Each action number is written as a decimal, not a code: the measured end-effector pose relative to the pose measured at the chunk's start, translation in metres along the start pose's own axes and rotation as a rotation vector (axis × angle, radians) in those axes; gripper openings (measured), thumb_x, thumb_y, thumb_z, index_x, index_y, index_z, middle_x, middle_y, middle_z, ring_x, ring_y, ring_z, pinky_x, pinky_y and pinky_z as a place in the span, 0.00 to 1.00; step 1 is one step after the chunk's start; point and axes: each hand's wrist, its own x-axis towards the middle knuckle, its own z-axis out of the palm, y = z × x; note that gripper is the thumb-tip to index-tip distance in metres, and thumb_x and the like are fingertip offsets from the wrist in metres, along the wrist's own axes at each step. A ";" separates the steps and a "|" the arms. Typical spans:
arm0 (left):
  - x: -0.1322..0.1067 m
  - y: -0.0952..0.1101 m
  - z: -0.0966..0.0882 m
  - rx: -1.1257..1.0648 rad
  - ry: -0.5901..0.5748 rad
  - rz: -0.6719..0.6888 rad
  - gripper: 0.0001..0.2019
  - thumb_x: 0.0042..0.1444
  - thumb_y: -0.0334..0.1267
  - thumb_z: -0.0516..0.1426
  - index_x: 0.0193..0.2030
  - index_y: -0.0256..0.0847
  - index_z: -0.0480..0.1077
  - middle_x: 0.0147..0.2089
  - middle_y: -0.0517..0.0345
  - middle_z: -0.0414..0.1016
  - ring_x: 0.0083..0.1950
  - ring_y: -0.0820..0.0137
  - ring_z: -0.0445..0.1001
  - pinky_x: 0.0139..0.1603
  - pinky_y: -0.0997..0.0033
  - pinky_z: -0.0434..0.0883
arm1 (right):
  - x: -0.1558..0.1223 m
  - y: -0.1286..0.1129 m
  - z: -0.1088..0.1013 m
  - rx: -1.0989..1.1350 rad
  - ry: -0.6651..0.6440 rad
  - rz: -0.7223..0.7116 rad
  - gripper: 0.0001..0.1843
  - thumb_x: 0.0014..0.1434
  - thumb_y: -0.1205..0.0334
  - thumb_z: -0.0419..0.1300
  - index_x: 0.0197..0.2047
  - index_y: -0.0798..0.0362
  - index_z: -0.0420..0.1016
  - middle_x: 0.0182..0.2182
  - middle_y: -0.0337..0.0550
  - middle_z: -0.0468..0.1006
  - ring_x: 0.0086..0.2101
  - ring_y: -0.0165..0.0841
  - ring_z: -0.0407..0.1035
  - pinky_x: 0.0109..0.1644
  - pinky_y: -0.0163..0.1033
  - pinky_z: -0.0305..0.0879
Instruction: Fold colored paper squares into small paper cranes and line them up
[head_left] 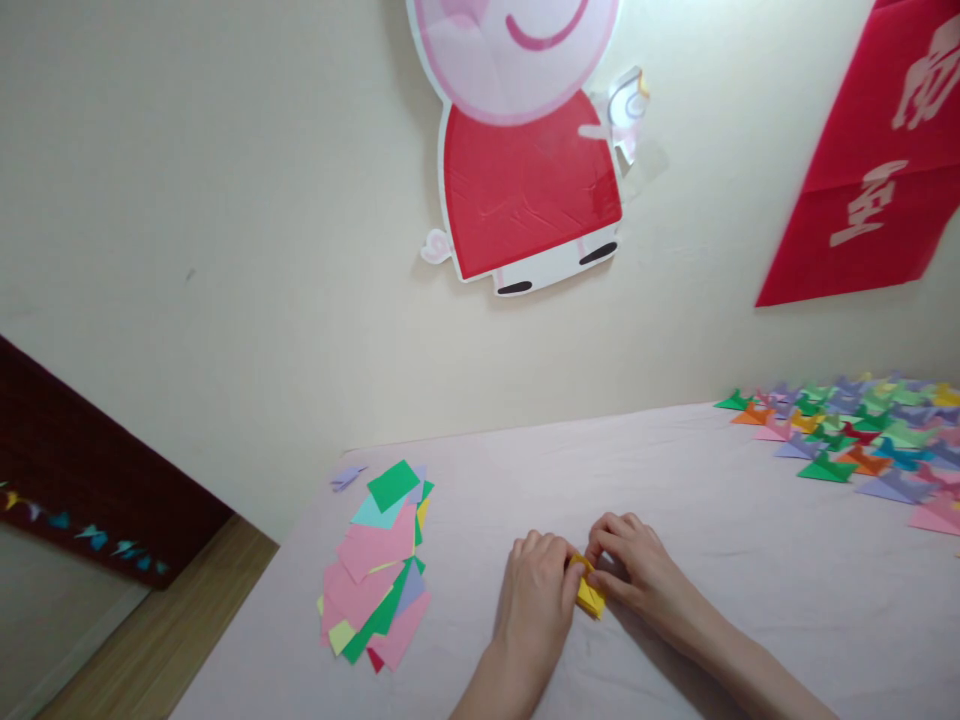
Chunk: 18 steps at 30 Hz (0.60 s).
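A small folded piece of yellow paper (591,598) lies on the pale cloth-covered surface (517,480), between my two hands. From its left side, my left hand (536,585) grips it, with the thumb pressed on its upper part. My right hand (630,560) pinches its upper right edge between thumb and fingers. Several creases and layers show on the paper's lower end; its upper end is partly covered by my fingers.
A loose pile of coloured paper sheets (375,545) lies to the left, with a small folded purple paper (347,478) behind it. Rows of folded paper figures (862,435) stand at the right by the wall (300,250). A cartoon pig cutout (532,190) hangs on the wall.
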 end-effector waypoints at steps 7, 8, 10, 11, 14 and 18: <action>-0.003 -0.007 0.004 -0.094 0.065 0.031 0.06 0.63 0.27 0.56 0.38 0.43 0.69 0.39 0.61 0.74 0.43 0.66 0.69 0.46 0.66 0.62 | 0.001 0.006 -0.007 0.083 -0.071 -0.031 0.07 0.54 0.69 0.60 0.33 0.47 0.76 0.39 0.42 0.76 0.43 0.40 0.65 0.50 0.47 0.62; -0.004 -0.006 0.004 -0.094 0.063 0.034 0.06 0.62 0.27 0.56 0.38 0.43 0.69 0.39 0.61 0.74 0.44 0.66 0.69 0.46 0.66 0.62 | 0.001 0.008 -0.009 0.119 -0.091 -0.059 0.07 0.56 0.68 0.59 0.33 0.47 0.76 0.39 0.42 0.75 0.43 0.40 0.65 0.50 0.47 0.62; -0.005 -0.004 0.004 -0.096 0.062 0.033 0.06 0.60 0.27 0.58 0.38 0.43 0.68 0.40 0.62 0.74 0.44 0.65 0.69 0.46 0.65 0.62 | 0.000 0.010 -0.013 0.170 -0.104 -0.090 0.09 0.60 0.66 0.56 0.33 0.47 0.78 0.38 0.43 0.75 0.43 0.39 0.65 0.50 0.46 0.63; -0.005 -0.003 0.005 -0.093 0.066 0.026 0.07 0.58 0.26 0.58 0.38 0.44 0.68 0.40 0.62 0.74 0.44 0.65 0.69 0.46 0.65 0.62 | 0.000 0.011 -0.014 0.180 -0.097 -0.091 0.10 0.61 0.64 0.56 0.33 0.47 0.78 0.38 0.43 0.75 0.43 0.39 0.65 0.50 0.46 0.63; -0.003 0.000 0.006 -0.071 0.079 -0.004 0.08 0.56 0.26 0.58 0.38 0.44 0.68 0.39 0.61 0.74 0.44 0.64 0.69 0.45 0.64 0.62 | 0.001 0.010 -0.013 0.177 -0.074 -0.069 0.09 0.61 0.63 0.58 0.31 0.47 0.78 0.37 0.42 0.75 0.42 0.40 0.65 0.49 0.46 0.63; -0.001 0.001 0.007 -0.072 0.080 -0.028 0.08 0.57 0.26 0.58 0.37 0.44 0.68 0.39 0.61 0.74 0.44 0.64 0.68 0.45 0.63 0.63 | 0.002 0.009 -0.010 0.184 -0.070 -0.070 0.08 0.60 0.62 0.59 0.30 0.47 0.77 0.36 0.42 0.76 0.41 0.39 0.65 0.49 0.46 0.63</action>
